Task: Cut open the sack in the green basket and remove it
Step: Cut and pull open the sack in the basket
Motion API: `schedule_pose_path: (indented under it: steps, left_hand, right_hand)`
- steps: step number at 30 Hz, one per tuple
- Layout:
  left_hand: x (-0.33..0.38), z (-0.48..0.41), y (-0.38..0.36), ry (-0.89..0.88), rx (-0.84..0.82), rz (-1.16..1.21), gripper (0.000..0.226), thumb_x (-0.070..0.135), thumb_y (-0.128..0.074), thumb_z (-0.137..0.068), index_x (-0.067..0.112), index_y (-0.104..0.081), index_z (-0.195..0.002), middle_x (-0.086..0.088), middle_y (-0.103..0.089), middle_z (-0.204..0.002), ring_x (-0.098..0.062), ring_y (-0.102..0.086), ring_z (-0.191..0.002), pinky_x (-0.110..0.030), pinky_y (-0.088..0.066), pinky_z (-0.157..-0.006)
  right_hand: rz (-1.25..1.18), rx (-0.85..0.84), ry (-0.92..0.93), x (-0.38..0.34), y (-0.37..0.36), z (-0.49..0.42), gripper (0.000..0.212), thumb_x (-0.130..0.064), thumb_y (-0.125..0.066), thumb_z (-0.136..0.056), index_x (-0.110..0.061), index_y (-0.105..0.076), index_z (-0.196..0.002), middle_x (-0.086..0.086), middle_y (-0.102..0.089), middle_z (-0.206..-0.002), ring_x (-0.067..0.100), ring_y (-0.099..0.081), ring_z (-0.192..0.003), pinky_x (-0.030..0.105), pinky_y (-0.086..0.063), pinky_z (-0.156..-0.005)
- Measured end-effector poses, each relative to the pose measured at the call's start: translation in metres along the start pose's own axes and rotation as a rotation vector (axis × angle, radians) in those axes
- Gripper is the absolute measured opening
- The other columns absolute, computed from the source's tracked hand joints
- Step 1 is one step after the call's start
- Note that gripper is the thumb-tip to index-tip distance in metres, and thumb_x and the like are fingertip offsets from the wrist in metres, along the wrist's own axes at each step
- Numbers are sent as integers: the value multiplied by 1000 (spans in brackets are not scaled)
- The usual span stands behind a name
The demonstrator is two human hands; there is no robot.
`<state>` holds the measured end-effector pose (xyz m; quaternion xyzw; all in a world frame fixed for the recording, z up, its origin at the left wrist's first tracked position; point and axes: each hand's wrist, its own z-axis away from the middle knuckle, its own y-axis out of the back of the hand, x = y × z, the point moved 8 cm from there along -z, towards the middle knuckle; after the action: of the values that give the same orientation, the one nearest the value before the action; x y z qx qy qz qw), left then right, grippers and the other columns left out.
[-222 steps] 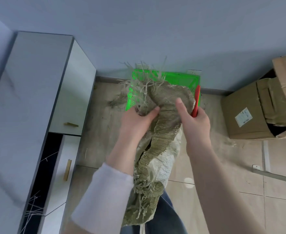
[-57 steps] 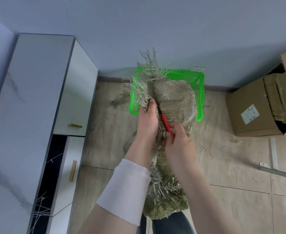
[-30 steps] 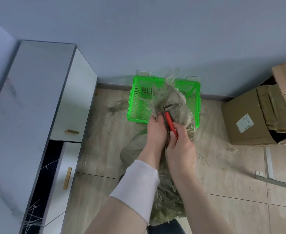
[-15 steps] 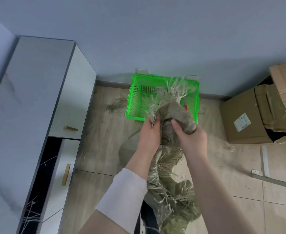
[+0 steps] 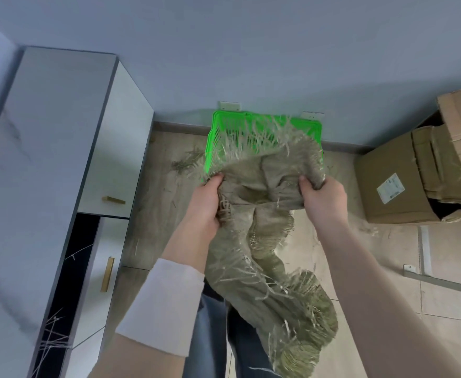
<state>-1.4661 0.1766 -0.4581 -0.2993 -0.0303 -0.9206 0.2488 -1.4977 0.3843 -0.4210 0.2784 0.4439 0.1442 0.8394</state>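
Observation:
A frayed olive-green woven sack [image 5: 264, 230] hangs in the air in front of me, held up over the near edge of the green plastic basket [image 5: 218, 132] that stands on the floor by the wall. My left hand [image 5: 204, 203] grips the sack's upper left edge and my right hand [image 5: 322, 197] grips its upper right edge, stretching the top between them. The lower part droops in loose shredded strips toward my legs. No cutter is visible.
A grey-white cabinet [image 5: 46, 159] with gold handles fills the left side. An open cardboard box [image 5: 403, 181] sits on the floor at the right. Loose fibres [image 5: 185, 162] lie on the tiles left of the basket. A metal strip [image 5: 442, 282] lies at the right.
The red-handled cutter that my right hand held a second ago is out of sight. Both hands have moved apart and now spread the sack's top above the basket's near edge.

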Motion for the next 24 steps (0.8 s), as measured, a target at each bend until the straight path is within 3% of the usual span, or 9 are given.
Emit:
schedule_pose_path:
  steps: [4, 5, 7, 8, 10, 13, 16, 20, 24]
  left_hand:
    - [9, 9, -1, -9, -46, 116, 24, 33, -50, -92, 13, -62, -96, -9, -66, -98, -19, -61, -83, -33, -48, -78]
    - [12, 16, -3, -33, -64, 78, 35, 41, -54, -88, 14, -58, -109, -10, -63, -114, -21, -59, -97, -37, -45, -89]
    - [7, 36, -3, -25, -63, -123, 94, 61, -60, -69, 18, -23, -144, -5, -32, -151, -27, -38, -133, -49, -24, -112]
    - [-1, 46, -1, -4, -30, -235, 114, 68, -60, -59, 24, -4, -148, -1, -18, -156, -26, -26, -140, -50, -16, -115]
    - [-11, 60, -1, -43, 20, -423, 123, 68, -63, -55, 26, 6, -147, 1, -18, -155, -23, -26, -139, -44, -18, -114]
    - [-21, 60, -4, -137, 33, -595, 91, 55, -68, -70, 18, -23, -140, 4, -45, -127, -14, -44, -120, -31, -38, -100]
    - [-24, 35, 3, -166, 93, -556, 23, 38, -58, -88, 17, -59, -95, -1, -62, -88, -20, -58, -86, -23, -41, -65]
    - [-17, 18, 12, -145, 200, -437, 27, 31, -51, -92, 5, -58, -88, -10, -60, -80, -26, -56, -83, -32, -41, -76]
    - [-13, 18, 3, -178, 174, -408, 22, 30, -51, -92, 21, -50, -73, 6, -53, -73, -19, -53, -85, -29, -41, -81]
  right_hand:
    - [-108, -37, -42, -5, -6, -1, 25, -23, -51, -92, -14, -51, -68, 5, -51, -68, 26, -47, -64, 32, -38, -62]
    - [-152, -56, -51, -7, -9, -1, 27, -24, -52, -91, -18, -50, -65, 4, -52, -66, 26, -49, -64, 35, -41, -63]
    - [-252, -107, -74, -13, -16, 0, 23, -25, -55, -89, -21, -53, -67, 5, -57, -69, 28, -55, -67, 38, -46, -62]
    - [-306, -144, -98, -15, -20, 1, 20, -25, -56, -89, -19, -55, -69, 7, -59, -72, 27, -56, -66, 35, -47, -58]
    - [-387, -220, -144, -18, -30, 2, 16, -21, -56, -89, -15, -56, -74, 8, -58, -72, 21, -54, -58, 23, -42, -43]
    - [-478, -314, -200, -24, -41, 1, 21, -18, -59, -88, -12, -54, -69, 5, -49, -61, 10, -41, -40, 14, -26, -29]
    - [-621, -329, -263, -22, -38, -4, 20, -21, -67, -83, -11, -54, -72, 3, -43, -63, 5, -32, -38, 15, -21, -30]
    - [-594, -124, -298, -3, -8, 3, 50, -52, -71, -70, -19, -56, -106, -1, -57, -93, 7, -38, -60, 18, -33, -47]
    - [-341, -103, -214, 10, -25, 34, 54, -57, -68, -69, -21, -50, -105, -13, -51, -82, 5, -49, -75, 26, -39, -72]
